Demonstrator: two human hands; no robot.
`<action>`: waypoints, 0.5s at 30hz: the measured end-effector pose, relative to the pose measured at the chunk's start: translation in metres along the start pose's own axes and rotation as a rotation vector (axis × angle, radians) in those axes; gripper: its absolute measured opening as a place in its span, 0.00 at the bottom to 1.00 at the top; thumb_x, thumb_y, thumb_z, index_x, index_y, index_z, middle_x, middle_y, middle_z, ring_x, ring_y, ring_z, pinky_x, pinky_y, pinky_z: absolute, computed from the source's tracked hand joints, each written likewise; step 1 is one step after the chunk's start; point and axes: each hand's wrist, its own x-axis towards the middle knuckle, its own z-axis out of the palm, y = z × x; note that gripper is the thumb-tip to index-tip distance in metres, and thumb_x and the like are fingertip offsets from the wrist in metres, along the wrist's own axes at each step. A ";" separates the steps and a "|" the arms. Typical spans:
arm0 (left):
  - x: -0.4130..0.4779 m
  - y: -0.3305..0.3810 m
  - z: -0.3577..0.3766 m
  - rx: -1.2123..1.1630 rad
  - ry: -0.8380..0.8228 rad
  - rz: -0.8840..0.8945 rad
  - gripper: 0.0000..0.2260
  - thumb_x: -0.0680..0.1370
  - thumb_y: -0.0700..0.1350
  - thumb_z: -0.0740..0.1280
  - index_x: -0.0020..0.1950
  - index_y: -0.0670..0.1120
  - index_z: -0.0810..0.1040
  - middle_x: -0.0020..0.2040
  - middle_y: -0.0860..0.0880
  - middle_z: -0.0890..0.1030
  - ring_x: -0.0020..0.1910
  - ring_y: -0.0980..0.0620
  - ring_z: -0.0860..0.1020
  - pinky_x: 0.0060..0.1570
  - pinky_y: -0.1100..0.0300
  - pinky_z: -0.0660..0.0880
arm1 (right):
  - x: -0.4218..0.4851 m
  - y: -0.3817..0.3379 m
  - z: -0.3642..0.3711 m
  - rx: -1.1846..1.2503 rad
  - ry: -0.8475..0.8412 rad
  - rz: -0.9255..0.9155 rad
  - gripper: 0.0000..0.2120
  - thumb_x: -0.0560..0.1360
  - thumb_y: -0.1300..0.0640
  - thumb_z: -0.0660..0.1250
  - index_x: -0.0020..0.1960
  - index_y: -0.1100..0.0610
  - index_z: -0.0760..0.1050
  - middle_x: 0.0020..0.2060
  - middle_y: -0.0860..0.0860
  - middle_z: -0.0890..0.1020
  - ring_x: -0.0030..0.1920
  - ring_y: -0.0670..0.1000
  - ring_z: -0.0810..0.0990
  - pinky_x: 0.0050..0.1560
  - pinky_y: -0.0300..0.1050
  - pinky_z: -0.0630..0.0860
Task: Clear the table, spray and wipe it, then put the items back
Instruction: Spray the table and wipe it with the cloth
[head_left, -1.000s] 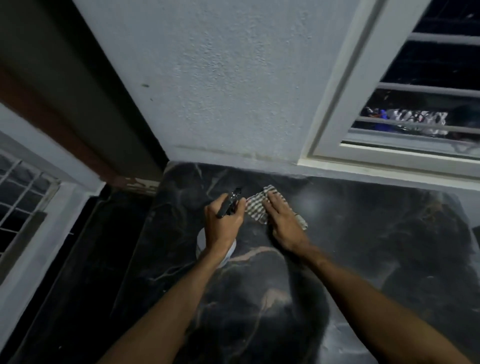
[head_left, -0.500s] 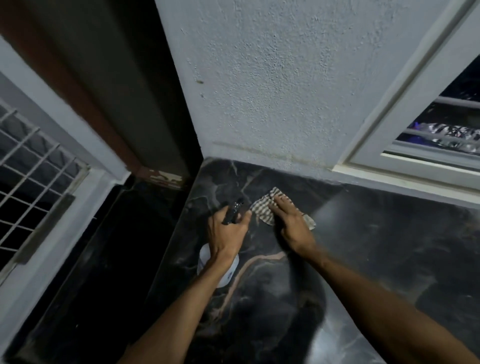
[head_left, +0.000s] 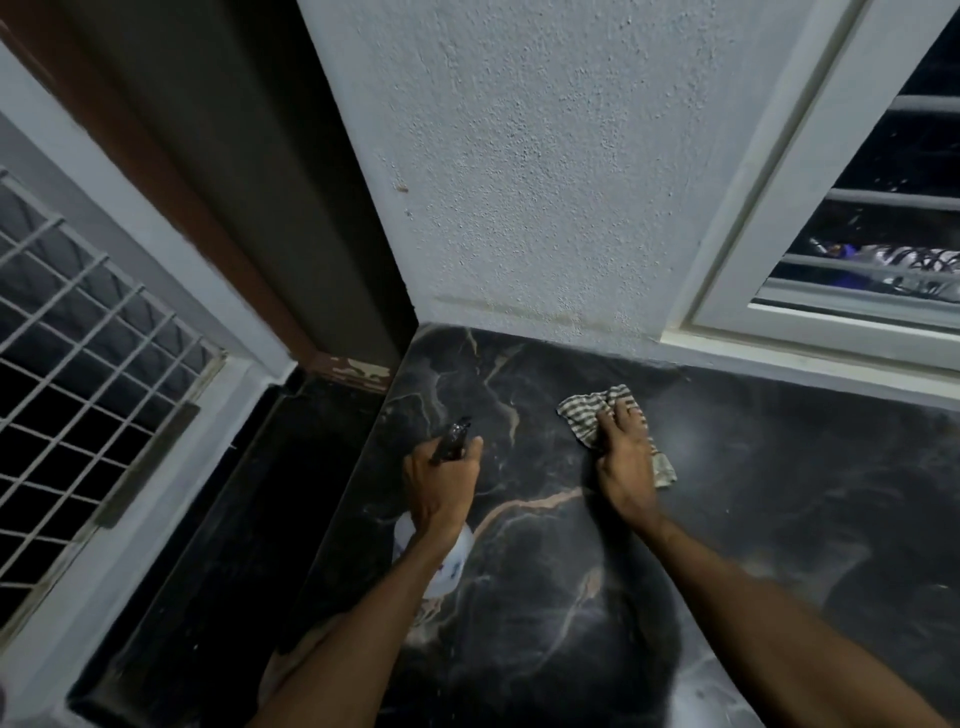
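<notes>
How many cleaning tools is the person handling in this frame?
2. The spray bottle is gripped by the left hand near the left edge of the table; the checked cloth lies under the right hand, closer to the wall. None looks hidden.

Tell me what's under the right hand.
A checked cloth lies under the right hand, on the dark marble table. Its ends stick out; its middle and the table beneath are covered.

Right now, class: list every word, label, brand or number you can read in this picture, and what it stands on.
None can be read.
On the white spray bottle in the left hand: coloured print, too blurred to read.
On the packet behind the window bars: pattern only, too blurred.
</notes>
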 end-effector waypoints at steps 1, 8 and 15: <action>0.001 -0.001 -0.002 0.008 0.004 0.000 0.12 0.74 0.53 0.75 0.38 0.44 0.84 0.38 0.47 0.84 0.42 0.48 0.80 0.48 0.55 0.76 | -0.002 -0.004 0.007 -0.030 -0.039 -0.062 0.34 0.70 0.70 0.65 0.76 0.60 0.66 0.79 0.61 0.60 0.79 0.62 0.56 0.80 0.57 0.51; 0.038 -0.014 -0.018 -0.017 0.033 0.035 0.12 0.72 0.56 0.76 0.34 0.52 0.79 0.38 0.50 0.83 0.49 0.43 0.81 0.55 0.48 0.77 | 0.056 -0.053 0.037 -0.081 -0.159 -0.112 0.31 0.76 0.56 0.62 0.79 0.54 0.62 0.81 0.59 0.53 0.81 0.60 0.50 0.80 0.58 0.46; 0.103 -0.029 -0.040 -0.057 0.043 0.114 0.12 0.72 0.56 0.74 0.38 0.47 0.82 0.37 0.50 0.84 0.42 0.47 0.82 0.45 0.56 0.77 | 0.108 -0.124 0.100 -0.118 -0.273 -0.474 0.28 0.78 0.56 0.63 0.78 0.53 0.65 0.79 0.60 0.58 0.80 0.61 0.55 0.80 0.57 0.52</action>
